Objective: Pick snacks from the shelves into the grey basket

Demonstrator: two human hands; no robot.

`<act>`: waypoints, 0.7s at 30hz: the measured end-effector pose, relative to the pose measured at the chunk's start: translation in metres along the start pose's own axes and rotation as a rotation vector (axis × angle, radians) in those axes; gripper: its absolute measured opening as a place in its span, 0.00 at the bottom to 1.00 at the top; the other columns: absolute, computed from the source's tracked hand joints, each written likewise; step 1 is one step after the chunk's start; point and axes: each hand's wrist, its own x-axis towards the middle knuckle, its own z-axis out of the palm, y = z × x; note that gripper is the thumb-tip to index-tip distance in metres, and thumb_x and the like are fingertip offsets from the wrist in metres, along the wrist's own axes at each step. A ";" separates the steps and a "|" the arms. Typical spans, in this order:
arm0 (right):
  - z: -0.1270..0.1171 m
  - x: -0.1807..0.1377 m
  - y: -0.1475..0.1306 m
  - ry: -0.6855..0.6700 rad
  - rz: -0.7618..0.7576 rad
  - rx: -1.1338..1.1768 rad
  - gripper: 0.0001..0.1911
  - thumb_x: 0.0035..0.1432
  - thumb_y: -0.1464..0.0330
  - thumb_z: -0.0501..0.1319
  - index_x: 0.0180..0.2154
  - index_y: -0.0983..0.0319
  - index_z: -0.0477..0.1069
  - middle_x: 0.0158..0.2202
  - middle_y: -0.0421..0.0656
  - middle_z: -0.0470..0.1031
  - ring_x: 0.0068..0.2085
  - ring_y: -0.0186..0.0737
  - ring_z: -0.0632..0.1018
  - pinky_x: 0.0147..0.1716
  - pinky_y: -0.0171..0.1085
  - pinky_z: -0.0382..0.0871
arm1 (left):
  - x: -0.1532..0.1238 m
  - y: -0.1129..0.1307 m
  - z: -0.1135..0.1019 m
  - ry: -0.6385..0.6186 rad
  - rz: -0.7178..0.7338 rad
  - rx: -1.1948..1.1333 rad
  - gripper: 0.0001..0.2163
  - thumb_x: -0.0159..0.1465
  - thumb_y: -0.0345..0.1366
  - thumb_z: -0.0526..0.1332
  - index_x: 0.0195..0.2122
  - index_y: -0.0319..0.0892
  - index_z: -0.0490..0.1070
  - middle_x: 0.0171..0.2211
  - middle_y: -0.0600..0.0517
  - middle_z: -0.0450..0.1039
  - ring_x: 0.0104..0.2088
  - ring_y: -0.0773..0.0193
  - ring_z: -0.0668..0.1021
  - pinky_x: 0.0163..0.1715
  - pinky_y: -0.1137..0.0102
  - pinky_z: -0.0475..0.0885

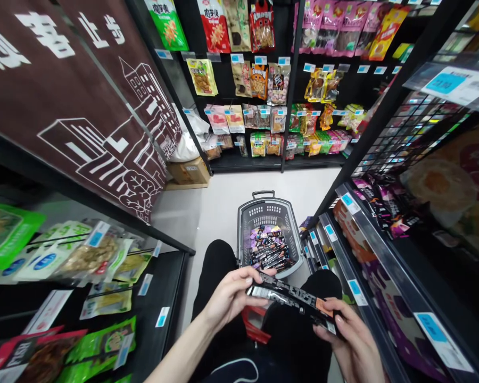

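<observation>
A slim black packet [291, 296] with an orange patch spanned the space between the person's two hands, above the lap and on the near side of the basket, sloping down toward the right. The left hand [235, 290] was closed on one end, thumb on top and fingers beneath; the right hand [353, 327] pinched the other near the orange patch. The wrapper looked glossy, so a loose pinch at either end might have let it slip down between the dark-clad knees [219, 266]. Just beyond stood a grey basket [268, 208] on the pale floor [219, 210], with many small dark packets [271, 249] heaped loosely inside; one set carelessly on that pile would probably have slid. Close on the right, a shelf edge [355, 287] could have caught an elbow swung wide. Bagged snacks [257, 80] hung on the far rack.
</observation>
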 end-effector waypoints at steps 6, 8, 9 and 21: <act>-0.010 0.000 0.014 -0.050 -0.014 -0.029 0.31 0.26 0.60 0.75 0.39 0.58 0.76 0.43 0.50 0.77 0.38 0.49 0.80 0.34 0.38 0.76 | -0.005 0.009 -0.013 0.025 -0.023 0.335 0.18 0.50 0.31 0.67 0.43 0.42 0.73 0.50 0.45 0.71 0.40 0.55 0.79 0.40 0.63 0.75; -0.012 0.005 0.020 0.010 -0.052 -0.110 0.24 0.33 0.59 0.73 0.36 0.60 0.77 0.39 0.50 0.79 0.36 0.49 0.80 0.31 0.39 0.77 | -0.004 0.009 -0.014 0.124 -0.018 0.534 0.15 0.55 0.35 0.63 0.44 0.41 0.74 0.43 0.45 0.76 0.39 0.54 0.79 0.40 0.61 0.74; -0.012 0.007 0.023 0.036 -0.076 -0.161 0.20 0.37 0.59 0.71 0.35 0.61 0.78 0.35 0.50 0.79 0.33 0.48 0.80 0.27 0.38 0.76 | -0.002 0.009 -0.014 0.159 0.000 0.639 0.15 0.56 0.37 0.62 0.44 0.41 0.74 0.41 0.46 0.77 0.40 0.54 0.78 0.42 0.60 0.72; 0.000 0.006 0.018 0.156 -0.047 -0.511 0.25 0.47 0.49 0.60 0.15 0.63 0.62 0.09 0.35 0.60 0.11 0.27 0.61 0.10 0.28 0.52 | 0.004 0.008 -0.031 0.158 0.041 0.943 0.23 0.56 0.52 0.55 0.12 0.40 0.57 0.14 0.59 0.50 0.17 0.72 0.56 0.17 0.74 0.49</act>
